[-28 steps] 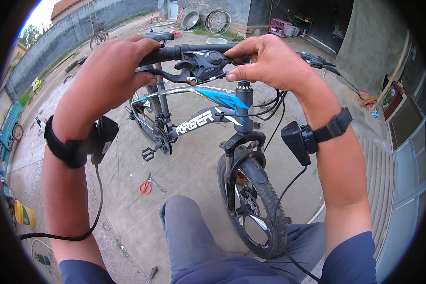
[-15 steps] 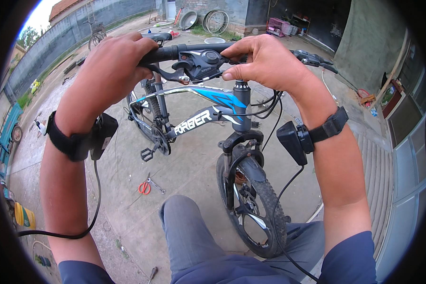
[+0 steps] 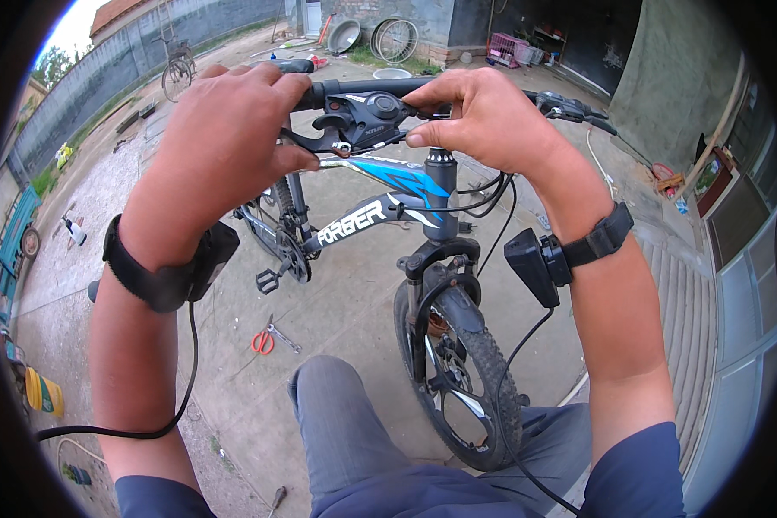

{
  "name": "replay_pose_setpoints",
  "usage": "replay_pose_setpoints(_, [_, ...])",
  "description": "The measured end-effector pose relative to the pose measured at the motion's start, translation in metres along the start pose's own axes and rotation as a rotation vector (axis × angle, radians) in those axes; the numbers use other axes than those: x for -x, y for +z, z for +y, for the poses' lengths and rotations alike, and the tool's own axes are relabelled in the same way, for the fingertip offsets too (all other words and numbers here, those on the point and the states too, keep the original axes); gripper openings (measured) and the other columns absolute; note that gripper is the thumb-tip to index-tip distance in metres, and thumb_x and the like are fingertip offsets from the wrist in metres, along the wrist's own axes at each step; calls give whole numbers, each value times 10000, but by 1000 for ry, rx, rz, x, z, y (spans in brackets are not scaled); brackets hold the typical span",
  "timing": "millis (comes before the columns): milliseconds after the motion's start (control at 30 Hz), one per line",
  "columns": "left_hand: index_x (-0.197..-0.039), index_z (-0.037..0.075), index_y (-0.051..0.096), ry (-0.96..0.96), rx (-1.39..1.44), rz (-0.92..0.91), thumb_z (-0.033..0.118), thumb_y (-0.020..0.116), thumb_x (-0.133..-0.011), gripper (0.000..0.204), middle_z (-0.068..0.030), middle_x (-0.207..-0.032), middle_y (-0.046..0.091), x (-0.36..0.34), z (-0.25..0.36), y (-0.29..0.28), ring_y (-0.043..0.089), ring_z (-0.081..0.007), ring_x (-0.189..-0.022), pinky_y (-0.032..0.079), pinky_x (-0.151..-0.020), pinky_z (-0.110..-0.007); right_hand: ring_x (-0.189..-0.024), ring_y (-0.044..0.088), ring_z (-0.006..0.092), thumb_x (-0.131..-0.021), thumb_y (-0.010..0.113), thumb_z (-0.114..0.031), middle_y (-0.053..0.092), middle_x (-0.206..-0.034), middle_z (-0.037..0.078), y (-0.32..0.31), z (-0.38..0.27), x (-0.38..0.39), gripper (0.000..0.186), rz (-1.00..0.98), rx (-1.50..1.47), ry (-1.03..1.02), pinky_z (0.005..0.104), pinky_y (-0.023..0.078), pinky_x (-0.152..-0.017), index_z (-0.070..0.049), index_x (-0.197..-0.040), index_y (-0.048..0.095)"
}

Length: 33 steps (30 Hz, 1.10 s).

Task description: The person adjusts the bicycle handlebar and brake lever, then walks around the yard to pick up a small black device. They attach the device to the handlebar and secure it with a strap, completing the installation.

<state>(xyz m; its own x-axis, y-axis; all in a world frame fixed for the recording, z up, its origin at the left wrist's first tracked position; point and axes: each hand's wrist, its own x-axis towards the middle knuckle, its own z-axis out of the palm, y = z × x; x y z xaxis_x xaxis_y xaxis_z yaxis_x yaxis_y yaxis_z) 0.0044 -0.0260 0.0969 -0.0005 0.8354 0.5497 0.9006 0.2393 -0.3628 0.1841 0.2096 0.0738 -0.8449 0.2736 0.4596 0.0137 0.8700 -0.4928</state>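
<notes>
We wear a dark blue top (image 3: 423, 496) with short sleeves (image 3: 634, 470). Beyond the top show grey trousers (image 3: 347, 414); farther along the arms (image 3: 617, 332) from the top, black wrist straps (image 3: 602, 237) carry angular black boxes (image 3: 529, 266), each trailing a black cable (image 3: 192, 345).

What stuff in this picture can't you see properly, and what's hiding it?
Handlebar, left end: head view, covered by the person's left grip.
Rear wheel, upper part: head view, behind that same left grip.
Teal cart: head view, partly cut off by the picture's dark round rim.
Tool: head view, its tip lost at the bottom edge.
Far shelf: head view, its contents too small and dark.
</notes>
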Motion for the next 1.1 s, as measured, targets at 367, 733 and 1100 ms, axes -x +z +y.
replay_pose_setpoints(367, [-1405,24,617,15,102,32,325,852,-824,695,-200,-1308,662,-6,18,10,634,-402,-1194,483,-1031,-491,-1070,758,287,-798,912,-267,790,-1178,181,1,0,0,522,15,32,-36,357,570,-985,-22,-1240,781])
replay_pose_setpoints(733, [-1399,30,619,41,195,71,250,868,-769,712,-198,-1167,638,-9,11,19,626,-421,-1121,498,-961,-485,-1130,747,315,-761,928,-218,763,-1235,228,0,-7,3,622,-22,12,-20,366,560,-1017,32,-1295,731])
replay_pose_setpoints(1100, [-1405,39,611,45,206,99,220,871,-763,716,-188,-1178,627,-7,11,21,626,-410,-1125,501,-966,-479,-1197,663,357,-805,892,-267,674,-1317,209,17,-29,34,714,114,307,-52,401,521,-1037,16,-1411,642])
